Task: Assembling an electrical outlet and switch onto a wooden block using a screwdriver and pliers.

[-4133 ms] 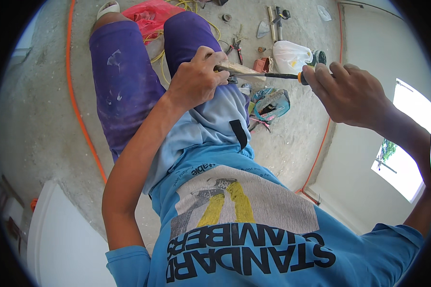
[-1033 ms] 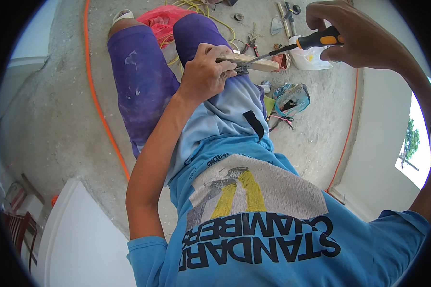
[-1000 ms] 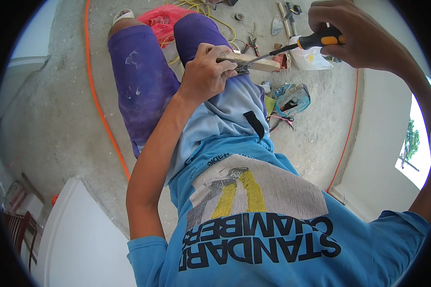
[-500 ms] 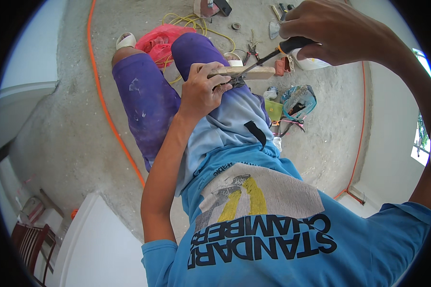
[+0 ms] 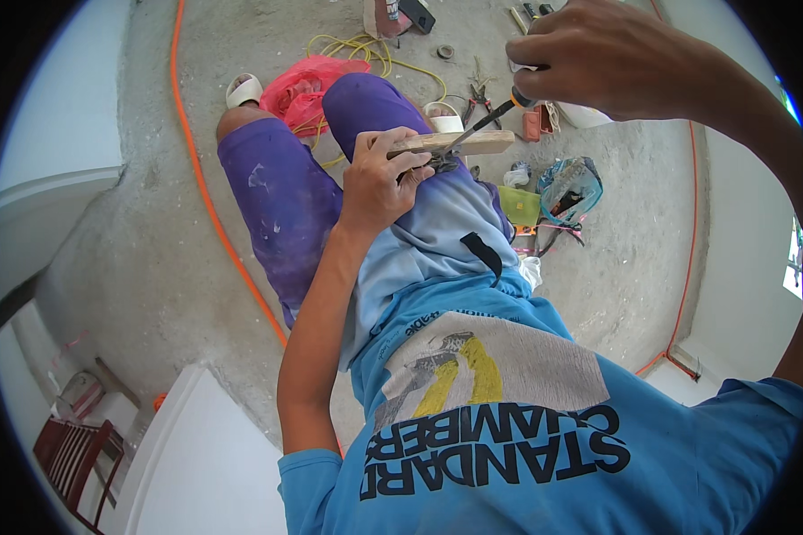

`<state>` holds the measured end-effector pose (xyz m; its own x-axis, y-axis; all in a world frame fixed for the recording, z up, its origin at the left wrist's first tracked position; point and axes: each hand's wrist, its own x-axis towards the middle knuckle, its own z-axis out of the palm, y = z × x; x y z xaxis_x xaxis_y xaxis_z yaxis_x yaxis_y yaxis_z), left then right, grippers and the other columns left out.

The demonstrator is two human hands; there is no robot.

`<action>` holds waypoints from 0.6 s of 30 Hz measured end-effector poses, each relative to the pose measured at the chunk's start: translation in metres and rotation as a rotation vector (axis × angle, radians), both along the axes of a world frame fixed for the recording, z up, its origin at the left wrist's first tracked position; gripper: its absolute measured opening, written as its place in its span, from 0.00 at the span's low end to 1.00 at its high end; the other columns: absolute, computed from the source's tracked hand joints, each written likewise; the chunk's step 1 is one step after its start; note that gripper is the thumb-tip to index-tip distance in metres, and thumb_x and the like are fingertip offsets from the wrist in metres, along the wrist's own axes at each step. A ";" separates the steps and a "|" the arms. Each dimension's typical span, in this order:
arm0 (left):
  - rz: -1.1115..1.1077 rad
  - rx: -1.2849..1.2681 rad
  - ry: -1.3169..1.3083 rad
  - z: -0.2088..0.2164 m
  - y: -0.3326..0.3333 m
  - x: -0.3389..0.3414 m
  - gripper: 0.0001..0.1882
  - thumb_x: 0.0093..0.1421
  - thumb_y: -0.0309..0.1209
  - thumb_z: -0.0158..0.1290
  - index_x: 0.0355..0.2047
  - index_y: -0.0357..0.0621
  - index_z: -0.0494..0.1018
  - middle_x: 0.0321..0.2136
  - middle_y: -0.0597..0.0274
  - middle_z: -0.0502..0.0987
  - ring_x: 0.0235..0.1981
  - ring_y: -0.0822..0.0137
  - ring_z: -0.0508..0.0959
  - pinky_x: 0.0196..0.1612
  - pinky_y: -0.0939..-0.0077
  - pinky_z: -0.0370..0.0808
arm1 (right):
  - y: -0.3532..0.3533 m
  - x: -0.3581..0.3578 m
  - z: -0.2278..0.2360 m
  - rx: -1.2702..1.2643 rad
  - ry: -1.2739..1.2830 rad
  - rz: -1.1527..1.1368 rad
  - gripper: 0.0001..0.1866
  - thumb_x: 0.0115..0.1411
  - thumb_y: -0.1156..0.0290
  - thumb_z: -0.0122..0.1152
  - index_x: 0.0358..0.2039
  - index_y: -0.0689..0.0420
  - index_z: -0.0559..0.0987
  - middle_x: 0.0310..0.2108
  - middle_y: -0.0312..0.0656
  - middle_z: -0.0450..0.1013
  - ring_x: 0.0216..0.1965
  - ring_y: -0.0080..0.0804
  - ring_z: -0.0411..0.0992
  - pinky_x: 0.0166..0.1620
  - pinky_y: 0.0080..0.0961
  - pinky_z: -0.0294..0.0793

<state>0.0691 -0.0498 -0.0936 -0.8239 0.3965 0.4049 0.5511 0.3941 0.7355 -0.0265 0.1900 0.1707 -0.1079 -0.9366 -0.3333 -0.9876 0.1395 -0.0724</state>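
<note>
My left hand (image 5: 376, 183) grips a pale wooden block (image 5: 484, 143) above my right thigh, fingers over its left end. A dark, crumpled-looking piece (image 5: 444, 162) lies against the block's near side by my fingertips; its kind is unclear. My right hand (image 5: 593, 67), raised at the upper right, is closed round the handle of a screwdriver (image 5: 495, 114). Only the handle's black and orange front end shows below the fingers. The metal shaft slants down and left to the block, its tip at the block's near edge beside the dark piece.
A pink plastic bag (image 5: 303, 94) and yellow cord (image 5: 375, 49) lie on the concrete floor beyond my knees. Pliers (image 5: 480, 96) and a clear bluish bag (image 5: 573, 189) sit to the right. An orange hose (image 5: 207, 209) runs along the left, near a white panel (image 5: 205, 446).
My right hand has turned and now covers more of the screwdriver handle. The shaft still meets the block. My left hand keeps its grip, and the whole view has shifted slightly.
</note>
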 end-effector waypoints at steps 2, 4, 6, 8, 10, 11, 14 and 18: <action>0.002 0.006 -0.006 -0.001 0.000 0.000 0.10 0.50 0.32 0.70 0.34 0.48 0.84 0.45 0.64 0.81 0.44 0.56 0.76 0.47 0.64 0.76 | 0.002 0.002 -0.002 0.026 -0.007 -0.059 0.11 0.66 0.69 0.62 0.46 0.59 0.76 0.31 0.46 0.75 0.34 0.38 0.77 0.40 0.34 0.76; -0.018 -0.008 -0.001 -0.001 0.001 0.001 0.11 0.50 0.32 0.70 0.34 0.48 0.84 0.45 0.63 0.81 0.45 0.56 0.76 0.47 0.64 0.76 | 0.004 0.004 -0.002 0.051 -0.010 -0.122 0.12 0.66 0.69 0.62 0.48 0.59 0.76 0.32 0.47 0.76 0.35 0.38 0.77 0.41 0.34 0.76; -0.034 -0.024 0.011 0.000 0.000 -0.001 0.11 0.50 0.32 0.70 0.34 0.48 0.84 0.45 0.63 0.81 0.45 0.56 0.76 0.47 0.64 0.76 | 0.008 0.006 0.001 0.069 0.002 -0.200 0.14 0.66 0.69 0.63 0.49 0.58 0.75 0.34 0.47 0.76 0.36 0.37 0.77 0.42 0.35 0.76; 0.002 -0.050 -0.028 0.004 -0.002 -0.007 0.15 0.53 0.36 0.70 0.40 0.47 0.83 0.47 0.59 0.81 0.47 0.54 0.79 0.50 0.64 0.77 | 0.020 0.006 0.010 0.058 0.065 -0.323 0.15 0.66 0.68 0.63 0.51 0.58 0.75 0.35 0.47 0.76 0.37 0.37 0.77 0.44 0.35 0.75; 0.043 0.031 -0.236 0.010 -0.002 -0.013 0.18 0.55 0.38 0.70 0.43 0.46 0.81 0.47 0.57 0.82 0.48 0.54 0.80 0.50 0.64 0.77 | 0.043 0.007 0.018 -0.027 0.219 -0.483 0.16 0.67 0.68 0.63 0.53 0.57 0.75 0.36 0.47 0.76 0.38 0.37 0.77 0.45 0.35 0.75; 0.093 0.076 -0.500 0.014 -0.002 -0.015 0.21 0.56 0.41 0.70 0.46 0.45 0.80 0.46 0.55 0.82 0.48 0.53 0.82 0.51 0.64 0.77 | 0.057 0.005 0.021 -0.095 0.313 -0.596 0.17 0.67 0.68 0.63 0.53 0.57 0.74 0.37 0.47 0.77 0.39 0.36 0.77 0.46 0.35 0.75; 0.054 -0.143 -0.564 0.030 -0.011 -0.024 0.27 0.57 0.46 0.69 0.50 0.43 0.78 0.43 0.53 0.84 0.46 0.56 0.84 0.50 0.66 0.78 | 0.100 0.009 -0.005 -0.284 0.452 -0.998 0.19 0.67 0.67 0.63 0.56 0.56 0.74 0.39 0.48 0.77 0.41 0.36 0.78 0.48 0.35 0.75; 0.103 -0.265 -0.613 0.041 -0.016 -0.022 0.27 0.58 0.51 0.65 0.48 0.43 0.79 0.40 0.49 0.84 0.40 0.51 0.85 0.45 0.60 0.79 | 0.099 0.061 -0.116 -0.655 -0.376 -1.761 0.21 0.60 0.55 0.73 0.41 0.59 0.77 0.21 0.33 0.71 0.17 0.18 0.69 0.18 0.18 0.65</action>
<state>0.0469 -0.0656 -0.0524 -0.9126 0.3246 -0.2484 0.0144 0.6328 0.7742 0.0346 0.2888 0.0550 -0.9531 0.1649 -0.2540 0.2960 0.6845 -0.6662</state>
